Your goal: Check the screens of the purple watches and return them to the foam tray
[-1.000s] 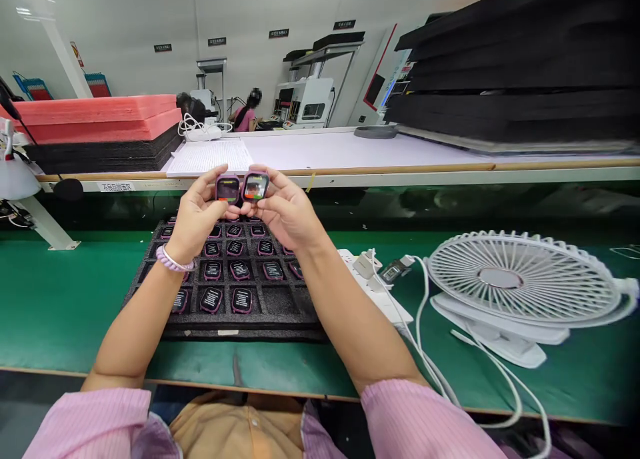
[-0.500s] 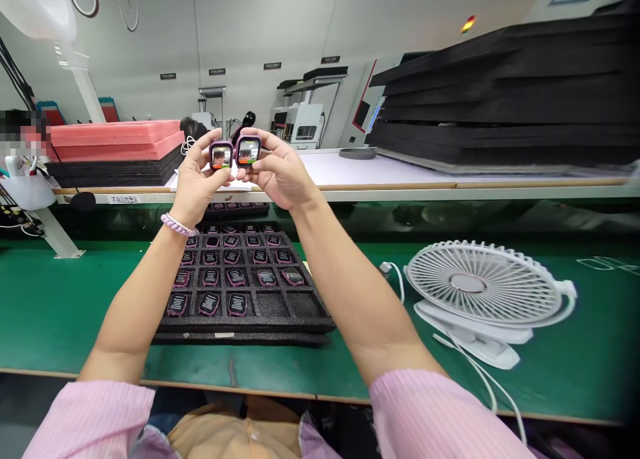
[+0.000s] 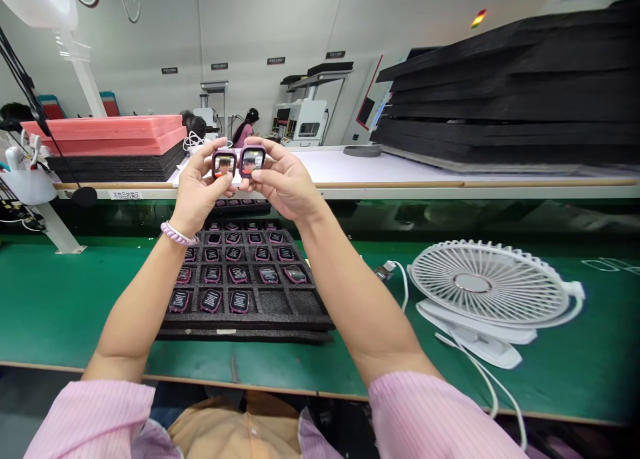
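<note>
My left hand (image 3: 199, 187) grips one purple-framed smartwatch (image 3: 224, 164) by its edges, thumb near the lower corner of its lit screen. Close beside it, my right hand (image 3: 286, 182) pinches a second smartwatch (image 3: 253, 161), whose screen is lit too. Both are held upright at the height of the shelf edge, screens towards me. Below them, a black foam tray (image 3: 273, 304) lies on the bench, its pockets holding rows of similar watches with pale text on dark screens. Two pockets at the front right of the tray hold no watch.
A white fan (image 3: 473, 282) with its cable stands right of the tray on the green bench (image 3: 55, 306). Above runs a shelf (image 3: 400, 182) bearing pink foam sheets (image 3: 115, 136) at left and stacked black foam trays (image 3: 510, 106) at right. A person (image 3: 245, 127) is in the background.
Both hands and the watches sit slightly lower and a little further right in view. The view itself has shifted slightly. Both watches are still held side by side.
</note>
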Tool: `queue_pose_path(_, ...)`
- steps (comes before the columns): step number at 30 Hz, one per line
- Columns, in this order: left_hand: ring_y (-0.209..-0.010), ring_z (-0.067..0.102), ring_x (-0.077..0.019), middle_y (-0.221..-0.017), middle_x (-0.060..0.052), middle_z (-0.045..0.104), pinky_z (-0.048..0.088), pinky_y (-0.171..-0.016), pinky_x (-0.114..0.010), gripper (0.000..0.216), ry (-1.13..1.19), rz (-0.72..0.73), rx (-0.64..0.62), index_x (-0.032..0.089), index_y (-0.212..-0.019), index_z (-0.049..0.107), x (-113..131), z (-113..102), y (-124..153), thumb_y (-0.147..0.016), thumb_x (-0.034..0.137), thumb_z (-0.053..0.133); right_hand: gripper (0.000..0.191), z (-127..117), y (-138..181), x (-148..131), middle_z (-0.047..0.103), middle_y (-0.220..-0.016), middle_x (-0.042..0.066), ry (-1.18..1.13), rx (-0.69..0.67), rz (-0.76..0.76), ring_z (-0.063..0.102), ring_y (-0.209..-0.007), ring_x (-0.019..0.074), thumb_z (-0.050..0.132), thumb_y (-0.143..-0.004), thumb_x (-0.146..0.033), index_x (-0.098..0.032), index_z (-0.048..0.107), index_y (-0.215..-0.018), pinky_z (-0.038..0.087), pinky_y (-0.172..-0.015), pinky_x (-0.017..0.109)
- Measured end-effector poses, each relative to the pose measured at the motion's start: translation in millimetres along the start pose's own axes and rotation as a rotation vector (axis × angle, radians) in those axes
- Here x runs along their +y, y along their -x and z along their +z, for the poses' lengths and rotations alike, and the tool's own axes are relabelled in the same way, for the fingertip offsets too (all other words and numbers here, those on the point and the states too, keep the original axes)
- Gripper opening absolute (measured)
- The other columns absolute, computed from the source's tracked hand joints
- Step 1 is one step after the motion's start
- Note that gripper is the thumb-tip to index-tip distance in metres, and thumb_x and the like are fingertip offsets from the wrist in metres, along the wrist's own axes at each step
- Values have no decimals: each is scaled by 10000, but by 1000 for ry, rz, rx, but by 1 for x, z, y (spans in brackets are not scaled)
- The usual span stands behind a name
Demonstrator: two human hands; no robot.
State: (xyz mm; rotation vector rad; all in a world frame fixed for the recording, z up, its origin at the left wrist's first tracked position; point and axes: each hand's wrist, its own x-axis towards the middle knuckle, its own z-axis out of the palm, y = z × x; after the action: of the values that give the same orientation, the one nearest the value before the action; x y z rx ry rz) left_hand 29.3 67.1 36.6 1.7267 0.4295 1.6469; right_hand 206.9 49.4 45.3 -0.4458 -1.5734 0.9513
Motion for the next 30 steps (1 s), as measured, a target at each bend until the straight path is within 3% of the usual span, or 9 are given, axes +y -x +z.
queue_pose_path(6,-679,707,-108,-1056,-47,709,632,-661,-232,573,3,-208,-12,218,-1294,620,-9,0,56,-748,233,794,603,8,50,33,649,-984,7,-156,15,135,656,-746,163,722,-675,-219,-230,569,-1258,593,-730,320)
queue_pose_path(9,-677,720,-98,-1105,-62,721,640,-659,-220,560,14,-300,1,192,-1318,598,-17,-1,72,-768,205,702,580,11,63,50,663,-949,-8,-204,49,177,656,-718,155,726,-673,-207,-227,583,-1235,590,-699,308)
queue_pose_path(15,-623,725,-98,-1011,-38,740,651,-637,-227,519,38,-382,17,169,-1311,615,-24,-3,71,-794,208,629,485,13,63,63,674,-885,-24,-261,113,200,643,-636,127,826,-734,-271,-217,611,-1166,570,-619,255)
queue_pose_path(22,-608,729,-104,-981,-30,737,646,-605,-216,469,29,-398,13,175,-1298,642,-26,1,71,-834,242,652,516,11,61,70,657,-878,-18,-253,186,189,586,-566,97,925,-742,-403,-207,626,-1114,534,-520,215)
queue_pose_path(30,-599,733,-117,-988,-30,735,649,-595,-233,457,27,-374,6,168,-1283,650,-29,0,70,-834,244,606,460,10,62,70,659,-903,-25,-246,181,180,576,-557,76,837,-720,-252,-200,614,-1119,537,-540,206)
